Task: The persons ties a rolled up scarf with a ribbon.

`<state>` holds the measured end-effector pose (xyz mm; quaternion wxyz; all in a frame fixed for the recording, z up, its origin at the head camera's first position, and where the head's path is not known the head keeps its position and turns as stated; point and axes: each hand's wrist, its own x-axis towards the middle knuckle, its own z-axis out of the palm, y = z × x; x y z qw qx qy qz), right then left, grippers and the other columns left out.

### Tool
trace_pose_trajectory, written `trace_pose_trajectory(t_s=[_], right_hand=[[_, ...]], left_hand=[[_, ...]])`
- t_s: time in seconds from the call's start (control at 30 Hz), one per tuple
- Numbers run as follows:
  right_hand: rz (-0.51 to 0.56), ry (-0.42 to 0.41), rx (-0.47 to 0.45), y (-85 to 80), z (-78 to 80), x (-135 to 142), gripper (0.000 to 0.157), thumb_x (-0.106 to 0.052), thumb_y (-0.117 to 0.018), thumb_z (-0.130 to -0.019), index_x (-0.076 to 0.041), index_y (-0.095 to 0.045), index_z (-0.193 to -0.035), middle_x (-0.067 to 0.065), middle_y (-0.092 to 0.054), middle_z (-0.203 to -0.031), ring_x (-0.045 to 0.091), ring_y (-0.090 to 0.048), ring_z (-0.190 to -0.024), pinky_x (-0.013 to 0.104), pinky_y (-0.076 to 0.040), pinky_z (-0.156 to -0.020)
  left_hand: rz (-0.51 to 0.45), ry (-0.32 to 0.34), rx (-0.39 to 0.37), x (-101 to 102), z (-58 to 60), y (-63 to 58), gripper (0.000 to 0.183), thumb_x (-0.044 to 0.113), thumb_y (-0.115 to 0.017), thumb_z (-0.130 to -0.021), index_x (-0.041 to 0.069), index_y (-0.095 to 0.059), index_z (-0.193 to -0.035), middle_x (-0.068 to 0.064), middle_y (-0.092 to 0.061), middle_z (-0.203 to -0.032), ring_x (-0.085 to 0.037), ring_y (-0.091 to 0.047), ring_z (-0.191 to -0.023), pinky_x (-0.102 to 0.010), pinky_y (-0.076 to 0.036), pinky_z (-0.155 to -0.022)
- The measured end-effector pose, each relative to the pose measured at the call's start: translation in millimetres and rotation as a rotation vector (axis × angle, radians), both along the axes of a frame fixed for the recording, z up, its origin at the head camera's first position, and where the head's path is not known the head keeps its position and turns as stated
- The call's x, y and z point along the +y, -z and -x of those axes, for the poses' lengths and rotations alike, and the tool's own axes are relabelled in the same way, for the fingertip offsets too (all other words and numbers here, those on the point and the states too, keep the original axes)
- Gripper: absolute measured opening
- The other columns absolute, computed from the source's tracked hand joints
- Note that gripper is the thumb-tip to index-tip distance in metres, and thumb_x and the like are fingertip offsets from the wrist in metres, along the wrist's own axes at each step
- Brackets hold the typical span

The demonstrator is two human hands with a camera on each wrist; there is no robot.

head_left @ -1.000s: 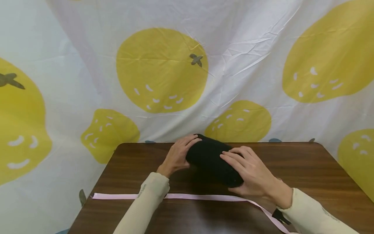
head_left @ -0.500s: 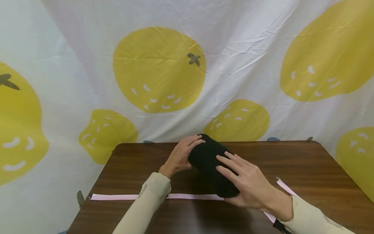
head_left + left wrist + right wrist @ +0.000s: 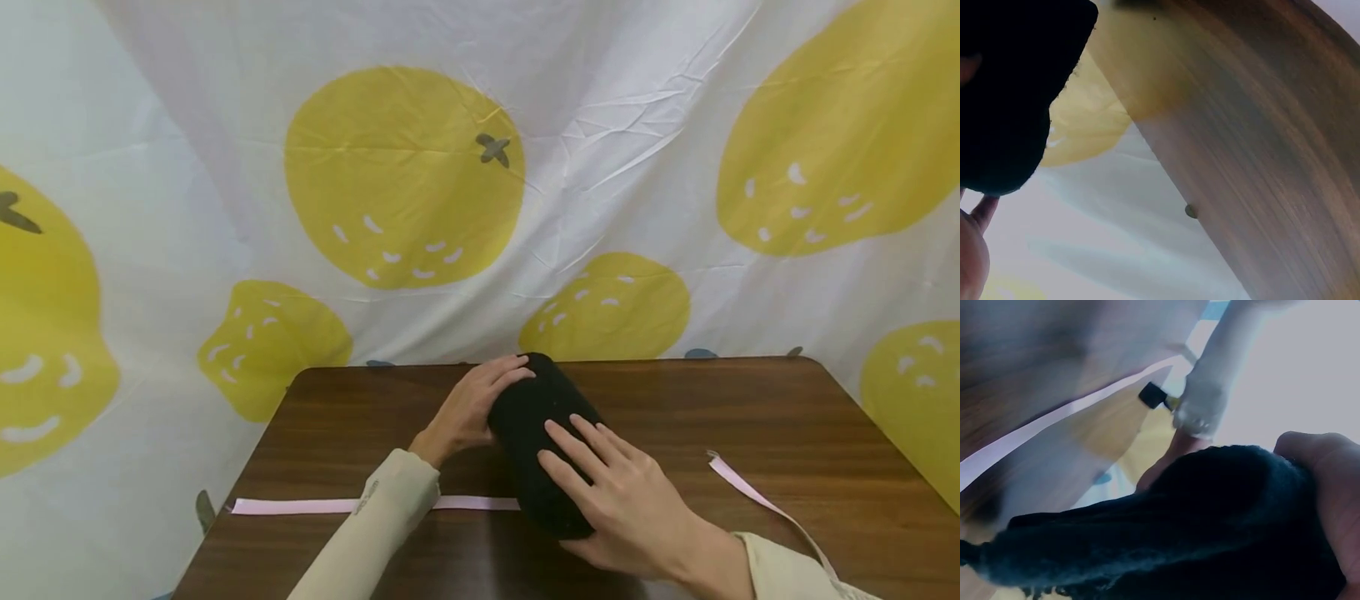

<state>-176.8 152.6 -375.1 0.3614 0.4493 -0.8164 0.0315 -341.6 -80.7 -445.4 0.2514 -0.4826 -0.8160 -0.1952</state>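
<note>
In the head view, you hold the black roll (image 3: 528, 429) a little right of the lower middle of the frame. Your left hand (image 3: 467, 412) grips its upper end, and your right hand (image 3: 626, 496) grips its lower end, with fingers spread on top. The roll seems to be above the table (image 3: 675, 408), because there is a shadow below it. To turn it well, I would keep both palms wrapped around the ends, let the two hands move together, and press only softly, as it looks like cloth. Mind also the pink ribbon (image 3: 292, 507), which passes out of sight at the roll's lower end.

Compared with one second ago, the roll stands steeper, and its lower end has come closer to the bottom edge. The right hand has gone down with it, and a ribbon end now shows at right.

In the left wrist view, the roll fills the upper left; a fingertip lies on it, and another finger touches its lower edge. The curtain (image 3: 1104, 206) is in the lower middle.

In the right wrist view, the roll covers the bottom, with your right hand curved around it at the right edge. A small black piece (image 3: 1152, 395) shows near the sleeve (image 3: 1207, 394), upper middle.
</note>
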Motion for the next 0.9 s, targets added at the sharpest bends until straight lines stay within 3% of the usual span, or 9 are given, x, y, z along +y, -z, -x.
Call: trace_pose_trajectory(t_s=[0.17,0.43,0.6,0.9], right_hand=[[0.012,0.018,0.008,-2.3,-10.9,-5,0.103,-0.059,-0.093,-0.048,-0.006,-0.056,-0.128,0.020,-0.059,-0.133,0.039,-0.062,-0.114,0.048,-0.058,-0.079],[0.033,0.028,0.016,5.5,-18.7,-12,0.115,-0.063,-0.093,-0.044,-0.004,-0.052,-0.133,0.022,-0.059,-0.132,0.039,-0.065,-0.108,0.046,-0.059,-0.075],[0.021,0.040,0.063,17.2,-18.4,-16,0.115,-0.068,-0.090,-0.043,-0.002,-0.053,-0.130,0.023,-0.062,-0.127,0.037,-0.068,-0.101,0.043,-0.059,-0.070],[0.008,0.064,0.068,45.1,-18.6,-23,0.115,-0.075,-0.084,-0.047,-0.004,-0.052,-0.132,0.022,-0.062,-0.127,0.036,-0.069,-0.097,0.041,-0.060,-0.067]], left_hand=[[0.003,0.043,0.008,1,-3.5,-1.5,0.091,0.034,-0.093,-0.064,0.014,-0.047,-0.140,-0.011,-0.046,-0.149,-0.030,-0.044,-0.138,-0.041,-0.033,-0.115],[0.041,0.059,-0.052,0,-10.3,2.0,0.089,0.035,-0.093,-0.066,0.014,-0.048,-0.140,-0.011,-0.044,-0.151,-0.031,-0.043,-0.139,-0.041,-0.032,-0.116],[0.095,0.071,-0.085,-2,-12.5,8.9,0.089,0.033,-0.093,-0.066,0.012,-0.048,-0.140,-0.013,-0.044,-0.151,-0.032,-0.043,-0.139,-0.041,-0.032,-0.116],[0.187,0.057,-0.092,-3,-11.7,23.2,0.091,0.035,-0.093,-0.066,0.011,-0.047,-0.141,-0.013,-0.045,-0.151,-0.030,-0.042,-0.140,-0.043,-0.033,-0.115]])
